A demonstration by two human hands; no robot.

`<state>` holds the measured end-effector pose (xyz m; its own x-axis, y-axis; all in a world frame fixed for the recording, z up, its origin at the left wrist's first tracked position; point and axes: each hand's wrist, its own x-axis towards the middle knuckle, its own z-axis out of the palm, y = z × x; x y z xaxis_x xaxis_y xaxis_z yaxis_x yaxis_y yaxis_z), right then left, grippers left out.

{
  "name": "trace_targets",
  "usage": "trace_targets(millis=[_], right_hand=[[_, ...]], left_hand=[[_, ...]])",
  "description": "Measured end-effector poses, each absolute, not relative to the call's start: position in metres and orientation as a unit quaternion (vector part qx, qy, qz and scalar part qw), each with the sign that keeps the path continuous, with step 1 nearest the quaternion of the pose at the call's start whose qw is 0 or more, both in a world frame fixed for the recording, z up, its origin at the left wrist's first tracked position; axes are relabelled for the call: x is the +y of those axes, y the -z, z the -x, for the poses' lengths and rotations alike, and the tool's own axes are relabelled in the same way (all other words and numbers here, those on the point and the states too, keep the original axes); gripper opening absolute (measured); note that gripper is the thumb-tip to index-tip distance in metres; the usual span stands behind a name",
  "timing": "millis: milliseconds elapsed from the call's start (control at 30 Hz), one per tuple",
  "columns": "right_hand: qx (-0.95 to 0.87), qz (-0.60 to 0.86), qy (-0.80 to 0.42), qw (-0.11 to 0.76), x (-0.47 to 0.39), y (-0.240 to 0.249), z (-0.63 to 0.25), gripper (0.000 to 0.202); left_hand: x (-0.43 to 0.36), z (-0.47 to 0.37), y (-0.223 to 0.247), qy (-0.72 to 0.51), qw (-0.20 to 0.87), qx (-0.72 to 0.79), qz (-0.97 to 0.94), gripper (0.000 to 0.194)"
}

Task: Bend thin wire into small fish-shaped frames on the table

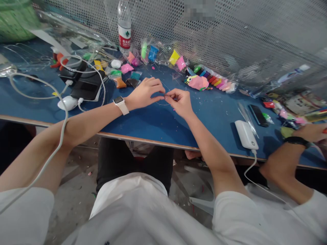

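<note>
Blue tabletop [158, 126], clay packets [178, 61] beyond: our left hand [144, 93] and right hand [180, 102] pinch fine thread [165, 98] between closed fingers; pink clay figure [198, 82] looks finished.

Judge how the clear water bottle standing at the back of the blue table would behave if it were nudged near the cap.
The water bottle stands tall and narrow, so it would probably tip rather than slide. Its thin clear plastic looks light and likely dents under a squeeze. Once down, its round body could roll across the blue table.
</note>
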<state>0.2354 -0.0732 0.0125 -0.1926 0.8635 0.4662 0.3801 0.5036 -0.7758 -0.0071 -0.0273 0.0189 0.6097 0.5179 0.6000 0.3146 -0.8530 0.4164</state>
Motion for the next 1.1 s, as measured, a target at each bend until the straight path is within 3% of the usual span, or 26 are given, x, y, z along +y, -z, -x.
trace_targets(millis=[333, 433, 533, 633, 800, 933, 1100], right_hand=[[-0.758, 0.418, -0.196, 0.462, -0.081, -0.014, -0.234, 0.061], [-0.781, 0.417, -0.151, 0.439, -0.083, -0.014, -0.234, 0.045], [-0.807, 0.408, -0.106, 0.413, -0.087, -0.015, -0.233, 0.029], [-0.807, 0.413, -0.11, 0.408, -0.089, -0.015, -0.23, 0.024], [-0.717, 0.432, -0.246, 0.488, -0.079, -0.009, -0.228, 0.048], [-0.67, 0.43, -0.359, 0.488, -0.071, -0.005, -0.229, 0.066], [-0.693, 0.425, -0.338, 0.474, -0.074, -0.009, -0.228, 0.067]], left_hand=[[-0.031, 0.002, -0.019, -0.388, 0.166, 0.235, -0.876, 0.014], [-0.031, -0.001, -0.019, -0.392, 0.244, 0.258, -0.849, 0.015], [-0.028, -0.001, -0.017, -0.354, 0.388, 0.265, -0.809, 0.023], [-0.027, 0.0, -0.016, -0.334, 0.46, 0.26, -0.781, 0.029], [-0.033, 0.0, -0.02, -0.427, 0.283, 0.275, -0.813, 0.022], [-0.035, 0.002, -0.022, -0.412, 0.177, 0.258, -0.856, 0.013], [-0.033, 0.002, -0.018, -0.388, 0.117, 0.252, -0.879, 0.018]])
